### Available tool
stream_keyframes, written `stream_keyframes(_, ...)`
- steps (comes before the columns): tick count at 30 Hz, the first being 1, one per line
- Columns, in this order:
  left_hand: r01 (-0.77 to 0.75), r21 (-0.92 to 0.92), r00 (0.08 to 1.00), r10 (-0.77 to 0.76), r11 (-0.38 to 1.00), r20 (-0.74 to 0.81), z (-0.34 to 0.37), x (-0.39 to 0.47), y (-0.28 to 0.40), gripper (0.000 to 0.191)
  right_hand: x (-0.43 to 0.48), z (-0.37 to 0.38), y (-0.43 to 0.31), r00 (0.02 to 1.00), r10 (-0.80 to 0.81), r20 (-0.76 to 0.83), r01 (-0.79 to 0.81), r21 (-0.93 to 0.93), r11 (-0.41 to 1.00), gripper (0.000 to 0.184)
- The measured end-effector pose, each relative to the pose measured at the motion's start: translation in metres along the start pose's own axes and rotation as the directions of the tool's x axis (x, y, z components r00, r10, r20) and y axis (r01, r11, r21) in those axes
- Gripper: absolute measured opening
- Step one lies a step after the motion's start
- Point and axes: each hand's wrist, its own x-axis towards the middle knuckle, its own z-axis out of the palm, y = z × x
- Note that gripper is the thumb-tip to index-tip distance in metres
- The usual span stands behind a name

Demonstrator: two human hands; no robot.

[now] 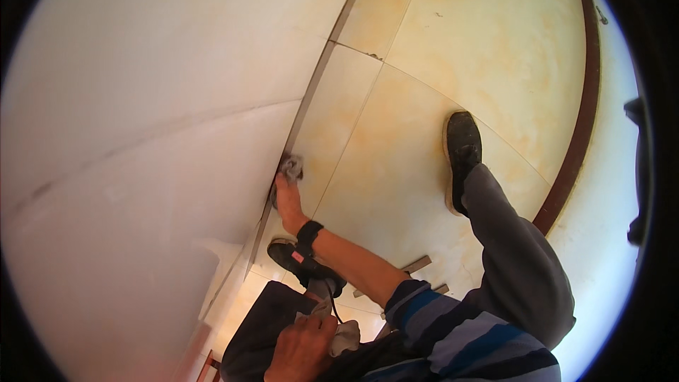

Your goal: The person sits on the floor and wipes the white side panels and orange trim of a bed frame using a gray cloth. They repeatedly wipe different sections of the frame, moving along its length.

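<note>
My right hand (289, 201), with a black band around its wrist, reaches down to the foot of a pale wall (159, 90). Crumpled, dirty grey cloth (293, 166) is under its fingers, against the dark strip (313, 90) between wall and floor. More of the cloth shows at the hand's wall side. Lower in view, close to my body, my left hand (303, 347) grips a light grey-beige cloth (346, 337) that bulges out on both sides of the fingers. A thin dark cord hangs beside this cloth.
Glossy cream floor tiles (408, 143) lie around my dark shoes (462, 140). Short wooden bars (416, 265) of a low object show behind my right forearm. A dark brown strip (570, 170) curves along the right, with a small metal object (602, 17) beyond it.
</note>
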Motion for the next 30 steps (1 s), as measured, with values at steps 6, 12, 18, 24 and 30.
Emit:
stream_keyframes(6,-0.017,0.067,0.995,0.023,0.998,-0.093,0.019,-0.023,0.0,0.032,-0.01,-0.004,-0.001,0.972,0.181,0.152,-0.195,0.083,0.977,0.062)
stream_keyframes(12,-0.059,0.059,0.991,0.066,0.996,-0.113,0.025,-0.026,0.004,0.032,0.046,-0.019,-0.111,0.96,-0.063,0.273,-0.027,0.314,0.949,0.053)
stream_keyframes(18,-0.039,0.108,0.998,0.044,0.993,-0.045,0.028,-0.022,0.001,0.041,0.139,-0.022,-0.223,0.972,-0.196,0.129,0.175,0.159,0.972,0.057)
stream_keyframes(24,-0.045,0.121,0.999,0.046,0.992,-0.001,0.028,-0.025,-0.001,0.04,0.084,-0.019,-0.136,0.982,-0.185,0.048,0.179,0.106,0.978,0.061)
stream_keyframes(30,-0.06,0.169,0.995,0.072,0.984,-0.065,0.033,-0.032,0.004,0.032,0.002,-0.014,0.026,0.954,0.139,0.267,-0.176,0.122,0.977,0.067)
